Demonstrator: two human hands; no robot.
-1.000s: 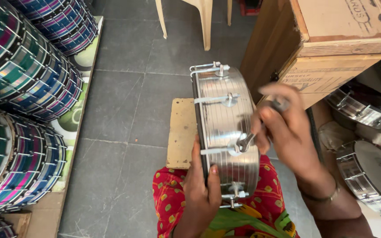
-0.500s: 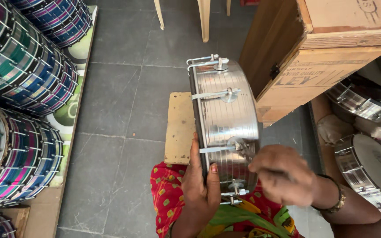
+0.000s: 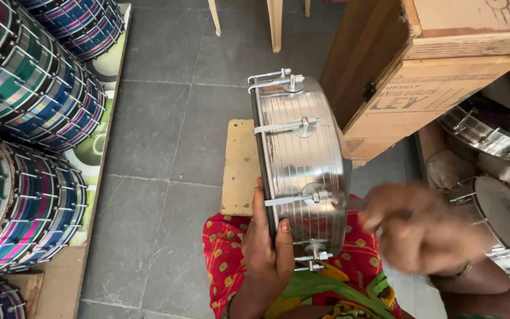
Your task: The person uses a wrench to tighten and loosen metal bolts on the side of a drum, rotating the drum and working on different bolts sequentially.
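Seen from above: a shiny metal drum shell [image 3: 302, 171] stood on edge in the middle of the frame, over a lap in red patterned cloth [image 3: 222, 260], with a small wooden board [image 3: 240, 168] just behind it on the grey tiled floor [image 3: 160, 130]. Long axis of the shell running from lower centre up toward the top of the frame, the drumhead face turned left, the ribbed wall with its tuning lugs [image 3: 314, 195] turned up and to the right.

Left hand [image 3: 267, 254] clamped on the shell's near left edge, thumb laid up along the rim, fingers presumably wrapped behind. Right hand [image 3: 426, 233] blurred at lower right of centre, just beside the shell's right-hand wall and level with the second lug from the bottom; fingers curled inward, but whether closed on a tool or on nothing cannot be told through the blur. A bangle at its wrist.

From the right hand, the shell lying directly to the left, near but seemingly not touching; the left hand already on it, so the nearer of the two.

Stacked coloured drums [image 3: 25, 77] along the left edge of the frame, cardboard boxes [image 3: 444, 65] at upper right, more metal drums [image 3: 503, 218] at the right edge.
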